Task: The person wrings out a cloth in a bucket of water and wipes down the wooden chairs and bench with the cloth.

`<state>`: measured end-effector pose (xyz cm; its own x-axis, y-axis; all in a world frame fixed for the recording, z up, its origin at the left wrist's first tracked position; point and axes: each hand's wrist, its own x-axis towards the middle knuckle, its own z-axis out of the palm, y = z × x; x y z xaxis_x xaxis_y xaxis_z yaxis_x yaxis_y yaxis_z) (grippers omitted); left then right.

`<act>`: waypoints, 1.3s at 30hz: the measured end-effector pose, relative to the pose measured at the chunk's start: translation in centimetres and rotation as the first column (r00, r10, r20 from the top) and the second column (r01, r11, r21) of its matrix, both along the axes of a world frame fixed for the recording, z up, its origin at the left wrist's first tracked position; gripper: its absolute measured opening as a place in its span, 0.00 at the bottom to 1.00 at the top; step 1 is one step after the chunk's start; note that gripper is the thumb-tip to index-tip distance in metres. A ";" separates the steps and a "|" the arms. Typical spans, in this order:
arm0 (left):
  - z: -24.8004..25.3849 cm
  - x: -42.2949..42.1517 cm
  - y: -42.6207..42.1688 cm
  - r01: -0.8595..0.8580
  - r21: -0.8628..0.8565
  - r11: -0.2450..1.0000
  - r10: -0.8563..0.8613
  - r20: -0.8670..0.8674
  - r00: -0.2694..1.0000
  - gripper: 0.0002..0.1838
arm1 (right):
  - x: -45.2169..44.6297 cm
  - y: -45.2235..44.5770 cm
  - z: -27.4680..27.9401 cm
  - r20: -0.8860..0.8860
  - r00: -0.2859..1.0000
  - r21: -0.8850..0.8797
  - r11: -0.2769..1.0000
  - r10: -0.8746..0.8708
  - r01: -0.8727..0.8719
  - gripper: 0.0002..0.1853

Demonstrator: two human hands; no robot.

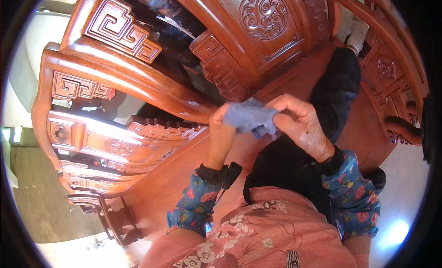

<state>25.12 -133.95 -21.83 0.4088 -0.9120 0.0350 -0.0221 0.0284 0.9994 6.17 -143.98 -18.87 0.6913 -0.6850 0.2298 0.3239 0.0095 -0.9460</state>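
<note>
A crumpled blue-grey cloth [251,117] hangs in the air between my two hands, in front of my lap. My right hand [301,127] pinches its right end between thumb and fingers. On the other side my left hand [222,119] holds the cloth, which covers most of its fingers. Thin, soft fabric bunches up with a darker fold on its lower edge; I cannot tell its exact kind.
I sit on a long polished wooden bench [168,187] with a carved backrest [117,146]. One black-trousered leg [334,90] stretches along the seat. A carved armrest [407,130] stands at the right. Grey floor [405,185] shows beyond the edge.
</note>
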 end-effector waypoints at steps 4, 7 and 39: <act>0.5 -1.3 0.9 0.143 0.135 0.980 -0.164 0.162 0.973 0.13 | -0.3 -0.9 -0.5 -0.019 1.000 0.164 0.986 -0.016 0.019 0.01; 0.7 -0.7 1.0 0.180 0.166 0.969 -0.208 0.165 0.964 0.13 | -0.4 -0.3 -0.6 -0.010 1.000 0.189 0.982 -0.007 0.009 0.01; -3.2 8.7 -9.4 -0.296 -0.335 0.895 0.419 0.396 0.817 0.15 | -7.8 -5.1 -7.6 -0.314 0.922 -0.289 0.948 -0.228 0.136 0.03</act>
